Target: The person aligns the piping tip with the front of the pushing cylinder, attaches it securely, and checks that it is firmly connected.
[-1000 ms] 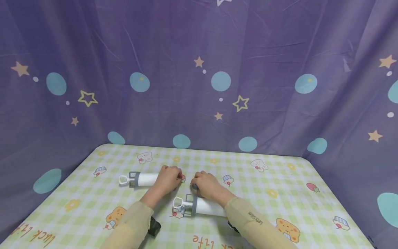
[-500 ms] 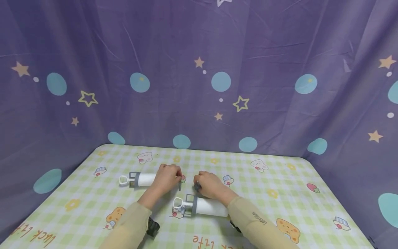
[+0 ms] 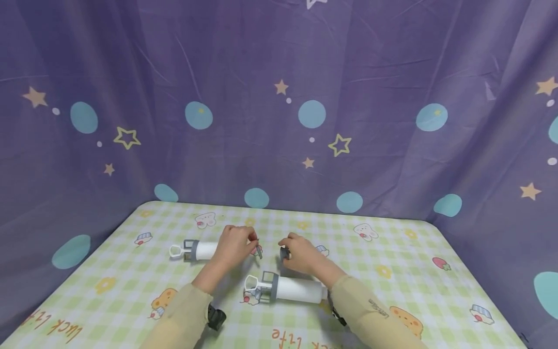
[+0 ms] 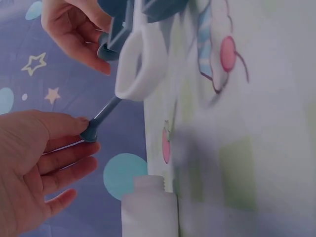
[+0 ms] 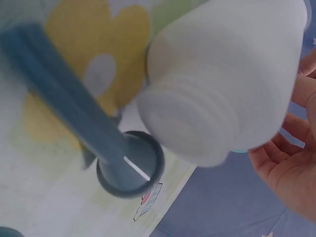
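My left hand (image 3: 233, 245) pinches a thin blue-grey nozzle (image 3: 259, 249) by its flared end between thumb and index finger; in the left wrist view its tube (image 4: 106, 111) angles up toward the right. Across a small gap, my right hand (image 3: 302, 254) holds a short dark grey cap (image 3: 285, 253) with bent fingers. Near my right forearm lies a white syringe-like press (image 3: 301, 290) with a loop plunger handle. A second white press (image 3: 205, 251) lies partly behind my left hand; its threaded neck (image 4: 149, 183) shows in the left wrist view.
Another blue-grey flared nozzle (image 5: 129, 165) lies by the near press's threaded mouth, seen in the right wrist view. A light green checked cloth (image 3: 392, 271) covers the table. Behind its far edge hangs a purple curtain (image 3: 261, 160).
My hands have drawn apart, the right one shifting right and slightly up with the cap. The nozzle in my left hand has come into clearer sight, swinging out from below the fingers.
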